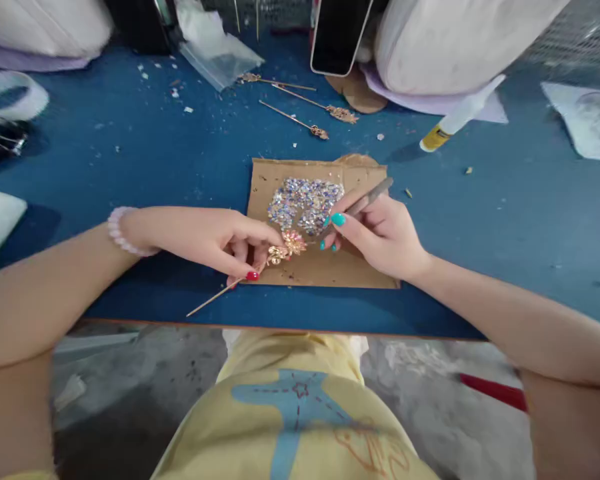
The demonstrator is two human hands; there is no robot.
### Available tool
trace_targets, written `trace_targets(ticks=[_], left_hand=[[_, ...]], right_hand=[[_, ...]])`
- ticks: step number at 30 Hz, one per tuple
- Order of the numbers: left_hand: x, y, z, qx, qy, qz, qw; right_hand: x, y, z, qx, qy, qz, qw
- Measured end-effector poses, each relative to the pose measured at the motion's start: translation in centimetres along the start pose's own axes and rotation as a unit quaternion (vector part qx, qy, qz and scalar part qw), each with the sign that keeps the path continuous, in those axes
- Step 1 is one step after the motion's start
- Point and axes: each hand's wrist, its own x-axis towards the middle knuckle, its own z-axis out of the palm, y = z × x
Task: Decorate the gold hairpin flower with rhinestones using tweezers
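Observation:
My left hand (220, 243) pinches a gold hairpin (283, 249) with a flower-shaped head; its thin stick points down and left over the table edge side. In my right hand (380, 233) is a slim grey tool, seemingly tweezers (370, 196), its tip slanting down close to the flower head. Whether the tip touches the flower I cannot tell. Beneath both hands lies a piece of brown cardboard (340, 270), bearing a spread of small shiny blue, white and silver chips (307, 197).
Several more gold hairpins (320, 131) lie beyond the cardboard, near a clear plastic bag (220, 60) and a phone (341, 37). A glue bottle (460, 117) is at the right. A tape roll (13, 97) sits far left, and white rounded bags (460, 40) line the back.

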Motion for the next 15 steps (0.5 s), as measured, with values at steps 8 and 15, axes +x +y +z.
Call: trace_targets(ticks=[8,15], left_hand=[[-0.11,0.39,0.19,0.007,0.011,-0.008,1.0],[-0.88,0.04,0.02,-0.026,0.097,0.083,0.992]], right_hand=[[0.61,0.01,-0.18,0.016,0.042,-0.021,0.999],[0.5,0.09,-0.57,0.006,0.047,-0.031,0.998]])
